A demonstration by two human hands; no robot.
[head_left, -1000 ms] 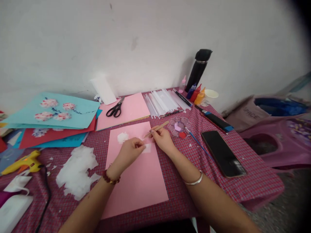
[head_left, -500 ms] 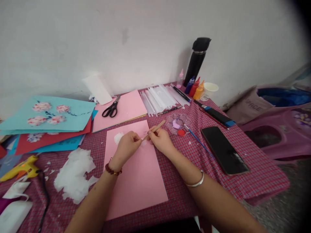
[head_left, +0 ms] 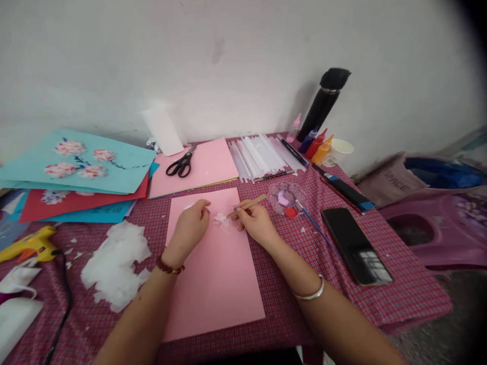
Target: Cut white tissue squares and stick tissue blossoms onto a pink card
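Note:
My right hand (head_left: 254, 223) pinches a flat wooden craft stick (head_left: 251, 203), its lower tip at a small white tuft (head_left: 221, 219) of shredded, tissue-like material. That tuft lies near the top of a pink sheet (head_left: 213, 284). To its left, my left hand (head_left: 192, 225) hovers over the sheet, loosely curled with thumb and index finger apart and nothing visible between them. It mostly hides a white patch (head_left: 187, 207) on the paper. A heap of torn white tissue (head_left: 116, 266) sits on the cloth beside my left forearm.
Black scissors (head_left: 181, 165) rest on more pink paper. A flower-decorated blue sheet (head_left: 125, 147) tops a stack at left, above a yellow glue gun (head_left: 32, 244). Rightward are a paint palette (head_left: 276, 203), paintbrush (head_left: 315, 224), phone (head_left: 353, 246), white strips (head_left: 258, 157) and a black bottle (head_left: 321, 104).
My left hand has drawn back left from the stick tip, leaving the white tuft exposed on the sheet. My right hand still holds the stick. The camera view has shifted slightly.

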